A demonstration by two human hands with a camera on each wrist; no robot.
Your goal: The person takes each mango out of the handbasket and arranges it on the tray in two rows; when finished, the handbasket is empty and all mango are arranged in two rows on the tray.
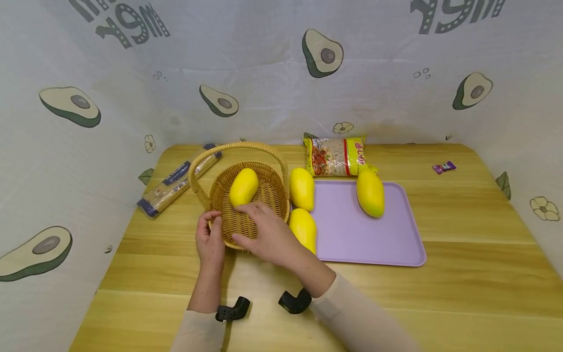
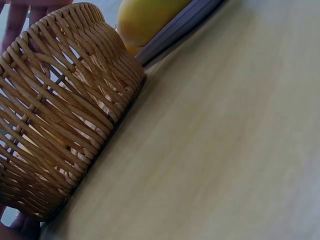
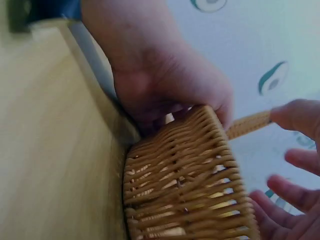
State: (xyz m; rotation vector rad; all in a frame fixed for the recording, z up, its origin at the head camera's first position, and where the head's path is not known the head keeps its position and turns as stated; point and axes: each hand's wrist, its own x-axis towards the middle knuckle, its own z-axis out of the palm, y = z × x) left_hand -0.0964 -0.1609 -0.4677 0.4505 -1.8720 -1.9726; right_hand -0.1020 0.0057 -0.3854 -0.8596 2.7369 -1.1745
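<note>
A round wicker basket [image 1: 237,230] with an arched handle stands on the table, and one yellow mango [image 1: 244,187] lies inside it. My left hand [image 1: 211,242] holds the basket's left rim; the right wrist view shows that hand [image 3: 165,80] curled over the edge. Above the basket's near side hovers my right hand [image 1: 270,234], fingers spread and close to the mango's lower end, with nothing in its grasp. In the right wrist view its fingers [image 3: 295,195] stand apart over the rim. The left wrist view shows the basket's woven side [image 2: 70,110].
Right of the basket is a lilac tray [image 1: 360,244]. One mango [image 1: 370,193] lies on it; two more, an upper mango [image 1: 301,189] and a lower mango [image 1: 303,230], sit at its left edge. Around them are a yellow food bag [image 1: 334,156], a noodle packet [image 1: 171,188] and a small purple wrapper [image 1: 444,167].
</note>
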